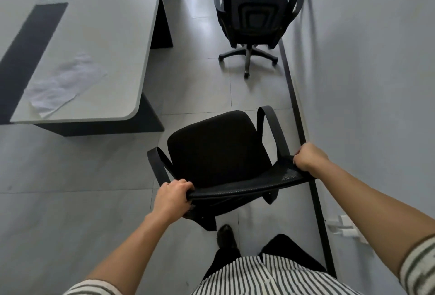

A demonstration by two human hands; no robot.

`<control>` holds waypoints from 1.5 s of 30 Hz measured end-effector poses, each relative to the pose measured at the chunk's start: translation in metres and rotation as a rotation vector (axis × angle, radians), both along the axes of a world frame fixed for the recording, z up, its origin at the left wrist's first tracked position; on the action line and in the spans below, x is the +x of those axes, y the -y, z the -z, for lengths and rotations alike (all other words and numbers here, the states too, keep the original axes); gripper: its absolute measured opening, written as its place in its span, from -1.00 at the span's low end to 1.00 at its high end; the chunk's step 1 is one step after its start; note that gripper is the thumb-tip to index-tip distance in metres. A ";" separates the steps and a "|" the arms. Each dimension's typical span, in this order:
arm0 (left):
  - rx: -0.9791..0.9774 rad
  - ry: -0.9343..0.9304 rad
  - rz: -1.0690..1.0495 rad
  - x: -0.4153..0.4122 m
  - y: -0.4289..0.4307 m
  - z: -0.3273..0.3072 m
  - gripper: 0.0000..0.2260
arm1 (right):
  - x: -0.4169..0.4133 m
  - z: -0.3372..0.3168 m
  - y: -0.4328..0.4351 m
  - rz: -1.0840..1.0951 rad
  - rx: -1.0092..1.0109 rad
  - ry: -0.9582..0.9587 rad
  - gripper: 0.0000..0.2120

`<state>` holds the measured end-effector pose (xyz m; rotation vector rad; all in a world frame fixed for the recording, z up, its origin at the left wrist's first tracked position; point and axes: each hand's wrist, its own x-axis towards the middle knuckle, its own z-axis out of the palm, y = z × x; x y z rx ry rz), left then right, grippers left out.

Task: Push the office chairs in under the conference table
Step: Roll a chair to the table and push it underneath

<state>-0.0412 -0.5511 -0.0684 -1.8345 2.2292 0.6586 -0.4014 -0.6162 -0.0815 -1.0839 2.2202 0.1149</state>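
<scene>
Both hands hold the near chair [219, 151] by its backrest top, left hand [173, 194] and right hand [308, 159]; the desk [98, 42] lies ahead-left of the left hand.

From up here I can't see the near chair's [219, 153] base or wheels, they're tucked under its seat, and my left hand [173, 194] and right hand [308, 159] have their fingertips curled out of sight over the mesh backrest's top edge. The conference table [94, 35] runs off the left and top edges, so its far end is lost to me, and the far chair's [255, 15] backrest is clipped by the top edge. The white thing by the wall [346, 225] is too small to identify, and only one shoe [227, 238] shows below the chair.
</scene>
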 end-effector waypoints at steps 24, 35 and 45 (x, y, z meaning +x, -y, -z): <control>-0.065 0.034 -0.450 -0.065 0.268 0.002 -0.77 | -0.004 -0.018 0.413 -0.310 -0.062 0.074 -0.88; -0.045 -0.005 -0.689 -0.019 0.446 0.011 -0.79 | 0.044 -0.033 0.574 -0.242 -0.102 0.243 -0.79; 0.015 -0.017 -0.821 -0.005 0.531 0.026 -0.84 | 0.065 -0.028 0.664 -0.384 -0.221 0.202 -0.65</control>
